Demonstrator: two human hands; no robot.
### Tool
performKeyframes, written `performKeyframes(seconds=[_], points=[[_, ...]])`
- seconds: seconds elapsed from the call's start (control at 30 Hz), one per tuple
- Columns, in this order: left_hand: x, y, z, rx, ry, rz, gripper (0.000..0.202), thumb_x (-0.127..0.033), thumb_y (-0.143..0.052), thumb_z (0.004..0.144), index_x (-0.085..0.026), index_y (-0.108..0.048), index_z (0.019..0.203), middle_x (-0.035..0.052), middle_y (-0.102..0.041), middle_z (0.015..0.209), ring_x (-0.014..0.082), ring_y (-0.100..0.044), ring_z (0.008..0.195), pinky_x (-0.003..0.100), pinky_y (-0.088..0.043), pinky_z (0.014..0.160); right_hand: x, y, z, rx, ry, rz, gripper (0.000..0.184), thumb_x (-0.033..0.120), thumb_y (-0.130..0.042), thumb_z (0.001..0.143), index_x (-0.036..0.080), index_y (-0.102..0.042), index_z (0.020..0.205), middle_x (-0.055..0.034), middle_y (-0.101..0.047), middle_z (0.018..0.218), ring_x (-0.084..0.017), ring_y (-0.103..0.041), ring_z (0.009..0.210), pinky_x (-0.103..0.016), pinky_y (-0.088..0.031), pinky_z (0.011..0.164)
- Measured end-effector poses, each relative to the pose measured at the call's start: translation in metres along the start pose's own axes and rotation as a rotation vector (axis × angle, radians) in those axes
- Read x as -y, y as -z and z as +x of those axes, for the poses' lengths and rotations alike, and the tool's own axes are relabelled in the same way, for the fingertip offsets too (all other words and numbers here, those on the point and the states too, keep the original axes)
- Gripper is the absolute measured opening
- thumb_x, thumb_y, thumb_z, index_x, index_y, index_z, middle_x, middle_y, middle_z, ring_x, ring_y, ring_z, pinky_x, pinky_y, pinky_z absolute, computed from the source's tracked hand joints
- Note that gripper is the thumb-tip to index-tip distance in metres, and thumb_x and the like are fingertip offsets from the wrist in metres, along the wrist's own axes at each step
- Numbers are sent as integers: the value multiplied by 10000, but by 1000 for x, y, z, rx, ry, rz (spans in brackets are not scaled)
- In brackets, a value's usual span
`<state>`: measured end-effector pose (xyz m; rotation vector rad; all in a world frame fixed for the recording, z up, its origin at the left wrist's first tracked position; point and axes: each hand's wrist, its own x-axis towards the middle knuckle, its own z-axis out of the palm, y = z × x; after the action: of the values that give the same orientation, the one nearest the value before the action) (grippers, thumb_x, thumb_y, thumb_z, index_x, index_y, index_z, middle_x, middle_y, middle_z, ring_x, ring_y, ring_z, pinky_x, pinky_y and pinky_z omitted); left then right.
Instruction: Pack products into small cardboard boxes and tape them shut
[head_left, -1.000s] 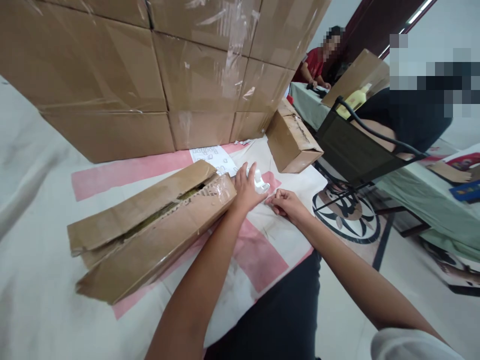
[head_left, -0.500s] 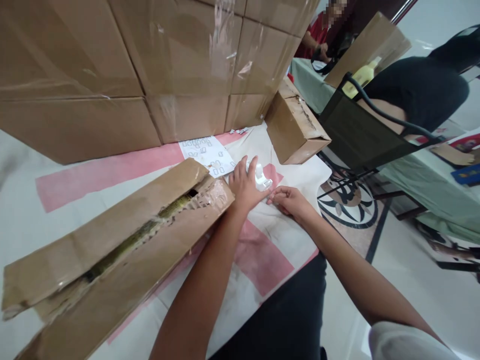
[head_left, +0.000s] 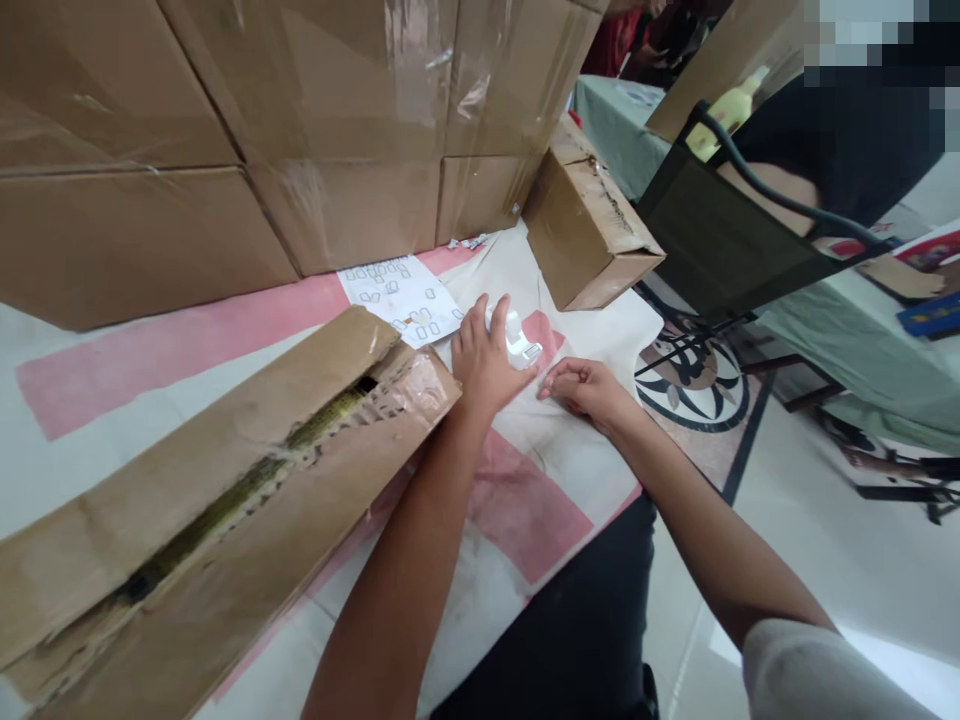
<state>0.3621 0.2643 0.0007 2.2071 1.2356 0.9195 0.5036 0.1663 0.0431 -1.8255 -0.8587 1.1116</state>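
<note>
My left hand (head_left: 486, 360) is closed around a small white tape dispenser (head_left: 517, 340) resting on the table's white and pink cloth (head_left: 540, 450). Just to its right, my right hand (head_left: 583, 385) lies on the cloth with its fingers pinched together, apparently on the tape's end, which I cannot make out. A long, torn cardboard box (head_left: 217, 500) lies at the left, its end touching my left wrist. A white sheet of printed labels (head_left: 397, 297) lies beyond the hand.
A wall of taped cardboard cartons (head_left: 300, 130) stands along the back. A smaller brown box (head_left: 585, 235) sits at the table's far right corner. A dark chair (head_left: 712, 250) with a seated person (head_left: 832, 140) stands to the right, beside a green-covered table (head_left: 847, 350).
The view has shifted down and left, so the long box looms larger. Both hands keep their places by the tape dispenser.
</note>
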Motion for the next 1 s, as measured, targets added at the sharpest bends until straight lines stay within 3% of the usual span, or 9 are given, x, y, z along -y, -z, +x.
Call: performKeyframes(seconds=[0.17,0.3,0.47,0.57,0.73,0.87,0.93,1.0], points=[[2,-4,0,-23,-39,-3,1004,-422,-808,687,-184,-328,1536,170,-325,1622,356,-343,1471,484,-361,1181,2,-3,-14,-86,122,-27,227,374,-753,723,177,-652,772,-44,-757,760,-31,-251,376,-247,-155,380],[5,-6,1,-31,-90,15,982,-403,-790,702,-177,-331,1539,173,-309,1624,358,-322,1486,480,-333,1201,6,-4,-17,-127,196,10,271,413,-772,713,173,-655,758,-49,-743,733,-43,-291,412,-244,-169,407],[4,-5,-3,-34,-88,51,965,-414,-785,719,-201,-324,1539,169,-290,1632,347,-315,1498,484,-355,1193,6,3,-9,-62,230,33,237,368,-763,701,176,-630,744,-54,-757,747,-38,-281,401,-232,-160,394],[4,-4,-5,-27,-100,59,955,-432,-794,722,-188,-350,1532,176,-302,1624,349,-324,1492,476,-364,1190,6,5,0,68,192,4,204,333,-749,682,180,-627,742,-49,-755,717,-41,-276,376,-229,-153,376],[6,-3,-5,-12,-103,86,953,-446,-791,733,-199,-351,1542,152,-298,1633,347,-306,1498,470,-337,1212,9,4,4,504,108,-145,176,296,-755,667,154,-670,727,-49,-751,678,-41,-330,403,-201,-207,405],[5,-3,-5,-16,-107,86,959,-422,-794,723,-196,-349,1542,157,-308,1622,331,-313,1492,449,-314,1228,9,13,-2,803,111,-215,190,306,-786,736,135,-707,764,-79,-763,735,-121,-608,595,-221,-437,578],[5,-4,-5,-30,-119,83,920,-433,-771,745,-189,-365,1535,157,-322,1610,324,-322,1484,439,-304,1234,7,21,-5,867,124,-200,193,308,-786,763,129,-714,758,-93,-758,742,-160,-675,695,-263,-495,682],[6,-5,-5,-44,-124,76,882,-443,-749,766,-187,-381,1526,156,-333,1602,321,-330,1479,439,-305,1236,4,28,-6,839,99,-168,185,291,-795,757,127,-714,731,-83,-740,705,-148,-677,673,-267,-504,682]])
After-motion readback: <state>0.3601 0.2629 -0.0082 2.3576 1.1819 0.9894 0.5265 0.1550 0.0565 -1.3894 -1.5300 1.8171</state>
